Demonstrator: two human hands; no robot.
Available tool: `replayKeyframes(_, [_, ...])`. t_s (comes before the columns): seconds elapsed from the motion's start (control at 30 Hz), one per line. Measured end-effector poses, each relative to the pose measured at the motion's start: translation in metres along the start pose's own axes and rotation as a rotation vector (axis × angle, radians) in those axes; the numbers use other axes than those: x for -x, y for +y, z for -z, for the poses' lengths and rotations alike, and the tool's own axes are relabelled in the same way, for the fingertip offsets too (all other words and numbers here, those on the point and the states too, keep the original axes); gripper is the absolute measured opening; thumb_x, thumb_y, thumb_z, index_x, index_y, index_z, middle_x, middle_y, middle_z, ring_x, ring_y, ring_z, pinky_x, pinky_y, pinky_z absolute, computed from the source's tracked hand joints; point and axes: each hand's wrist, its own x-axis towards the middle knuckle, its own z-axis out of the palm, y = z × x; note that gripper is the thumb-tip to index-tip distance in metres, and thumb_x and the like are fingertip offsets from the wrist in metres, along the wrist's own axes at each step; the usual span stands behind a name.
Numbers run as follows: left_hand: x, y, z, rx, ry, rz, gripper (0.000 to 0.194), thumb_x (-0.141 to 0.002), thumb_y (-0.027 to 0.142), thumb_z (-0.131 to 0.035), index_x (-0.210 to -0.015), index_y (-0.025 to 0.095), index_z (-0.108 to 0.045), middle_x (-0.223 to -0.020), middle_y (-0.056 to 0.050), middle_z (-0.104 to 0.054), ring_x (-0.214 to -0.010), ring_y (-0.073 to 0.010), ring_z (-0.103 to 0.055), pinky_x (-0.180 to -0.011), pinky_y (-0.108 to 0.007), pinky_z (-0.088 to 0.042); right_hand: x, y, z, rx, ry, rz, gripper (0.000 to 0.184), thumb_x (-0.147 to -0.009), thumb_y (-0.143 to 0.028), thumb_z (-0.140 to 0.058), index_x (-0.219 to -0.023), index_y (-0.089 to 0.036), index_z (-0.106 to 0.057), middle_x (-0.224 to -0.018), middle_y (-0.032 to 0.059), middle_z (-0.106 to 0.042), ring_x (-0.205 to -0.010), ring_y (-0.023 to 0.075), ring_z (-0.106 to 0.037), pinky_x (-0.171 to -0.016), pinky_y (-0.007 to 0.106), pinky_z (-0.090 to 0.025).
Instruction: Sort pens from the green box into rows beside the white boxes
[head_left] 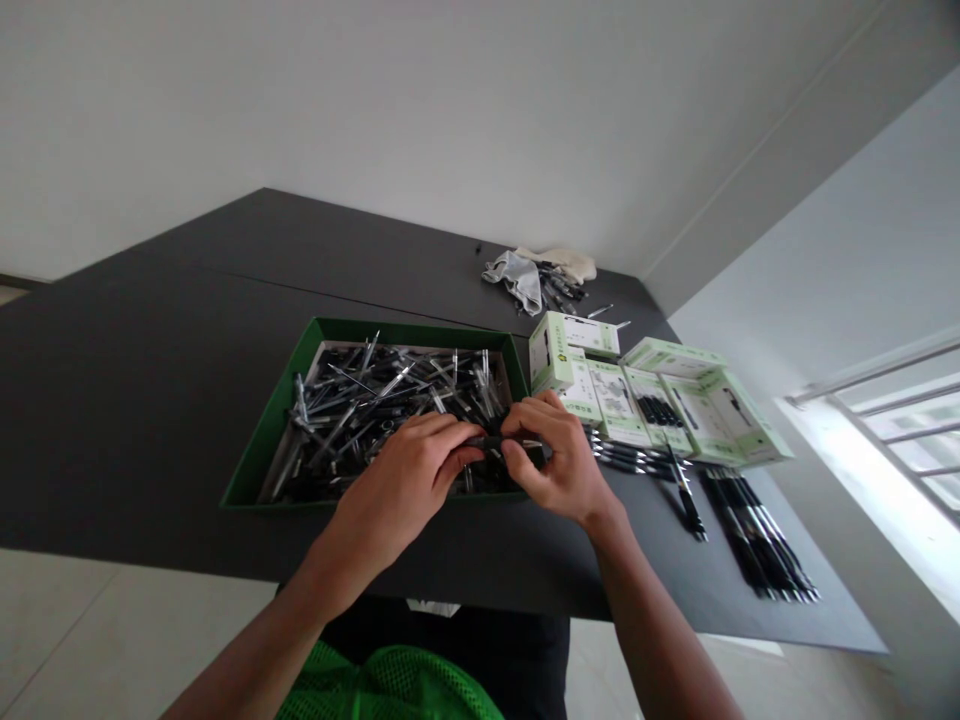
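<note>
Both of my hands pinch one black pen (491,442) over the right front part of a green box (259,455). My left hand (412,470) is closed on the pen's left end. My right hand (556,455) is closed farther right, where a pale tip sticks out past the fingers. Below them, the box is filled with a jumble of loose black and clear pens (360,400). The fingers cover part of the held pen.
Light green pen cartons (551,352) stand right of the box, with an open carton (720,400) beside them. Pens lie in a row (757,530) near the table's right edge, and a single pen (686,500) lies beside it. Cloth gloves (517,278) and more pens lie by the wall.
</note>
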Motion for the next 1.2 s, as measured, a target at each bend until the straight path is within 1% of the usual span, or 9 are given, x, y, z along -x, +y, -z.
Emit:
replayKeyframes(0.17, [-0.0012,-0.0004,-0.0006,0.026,-0.012,0.004,0.026,-0.101,0.013,-0.069,-0.125,0.019,-0.077,-0.114,-0.007,-0.081,-0.106,-0.0262,-0.076,-0.094,-0.042,-0.060,0.0050,0.0073,-0.0019,-0.024,-0.028,-0.026,0.052,-0.111,-0.031,-0.047,-0.061,-0.022,-0.046,-0.058,-0.0033,-0.046,-0.060,0.0151,-0.039,-0.076,0.038,-0.032])
replayKeyframes(0.3, [-0.0005,-0.0013,-0.0009,0.045,0.007,0.020,0.024,-0.102,0.013,-0.067,-0.123,0.019,-0.077,-0.114,-0.007,-0.081,-0.107,-0.0262,-0.076,-0.095,-0.042,-0.059,0.0040,0.0046,0.0013,-0.063,-0.068,-0.014,0.032,-0.106,-0.036,-0.049,-0.078,-0.022,-0.055,-0.070,-0.0020,-0.057,-0.066,0.0161,-0.048,-0.078,0.038,-0.034])
replayKeyframes(0.43, [0.0004,-0.0033,-0.0017,0.058,0.036,0.039,0.022,-0.102,0.013,-0.067,-0.122,0.018,-0.076,-0.113,-0.007,-0.080,-0.109,-0.0259,-0.075,-0.096,-0.042,-0.058,0.0005,0.0006,0.0016,0.000,-0.024,0.001,0.013,-0.095,-0.030,-0.058,-0.085,-0.022,-0.054,-0.075,-0.0023,-0.059,-0.068,0.0162,-0.051,-0.075,0.037,-0.033])
replayKeyframes(0.63, [0.0014,-0.0036,-0.0020,0.054,0.044,0.029,0.021,-0.101,0.013,-0.070,-0.120,0.018,-0.077,-0.110,-0.006,-0.080,-0.105,-0.0251,-0.075,-0.094,-0.040,-0.058,0.0049,0.0066,-0.0007,-0.041,-0.041,-0.018,0.044,-0.109,-0.029,-0.045,-0.066,-0.022,-0.045,-0.061,-0.0040,-0.047,-0.060,0.0144,-0.044,-0.079,0.039,-0.033])
replayKeyframes(0.8, [0.0002,-0.0024,-0.0014,0.042,0.055,0.017,0.021,-0.100,0.011,-0.070,-0.118,0.018,-0.077,-0.108,-0.006,-0.080,-0.105,-0.0249,-0.075,-0.092,-0.039,-0.058,0.0016,0.0004,0.0013,-0.032,-0.030,-0.039,0.014,-0.097,-0.031,-0.059,-0.088,-0.023,-0.051,-0.077,-0.0025,-0.057,-0.070,0.0166,-0.049,-0.075,0.036,-0.034])
replayKeyframes(0.9, [-0.0005,-0.0021,-0.0015,0.039,0.046,0.007,0.021,-0.099,0.010,-0.070,-0.118,0.017,-0.078,-0.107,-0.006,-0.080,-0.103,-0.0248,-0.075,-0.091,-0.040,-0.058,0.0004,0.0004,-0.0005,-0.001,-0.008,-0.018,0.022,-0.100,-0.028,-0.060,-0.081,-0.023,-0.049,-0.073,-0.0035,-0.054,-0.067,0.0154,-0.048,-0.075,0.036,-0.033])
replayKeyframes(1.03, [0.0003,-0.0032,-0.0028,0.030,0.050,-0.002,0.022,-0.100,0.013,-0.071,-0.120,0.017,-0.077,-0.107,-0.006,-0.080,-0.102,-0.0250,-0.074,-0.092,-0.041,-0.058,0.0038,0.0063,-0.0025,-0.009,-0.014,-0.002,0.049,-0.112,-0.034,-0.046,-0.065,-0.022,-0.042,-0.060,-0.0050,-0.044,-0.058,0.0133,-0.039,-0.078,0.038,-0.032])
replayKeyframes(1.1, [0.0009,-0.0036,-0.0032,0.025,0.061,0.000,0.022,-0.100,0.014,-0.070,-0.120,0.018,-0.077,-0.106,-0.006,-0.080,-0.102,-0.0245,-0.074,-0.093,-0.041,-0.058,0.0047,0.0065,-0.0016,-0.032,-0.035,-0.010,0.048,-0.112,-0.039,-0.044,-0.068,-0.022,-0.045,-0.062,-0.0044,-0.047,-0.059,0.0139,-0.041,-0.078,0.038,-0.031])
replayKeyframes(1.2, [0.0014,-0.0030,-0.0027,0.014,0.079,0.013,0.021,-0.101,0.014,-0.069,-0.119,0.020,-0.077,-0.107,-0.006,-0.079,-0.104,-0.0243,-0.074,-0.094,-0.040,-0.059,0.0031,0.0028,0.0000,-0.003,-0.039,-0.008,0.032,-0.106,-0.041,-0.052,-0.080,-0.022,-0.053,-0.071,-0.0027,-0.056,-0.066,0.0154,-0.048,-0.076,0.037,-0.032])
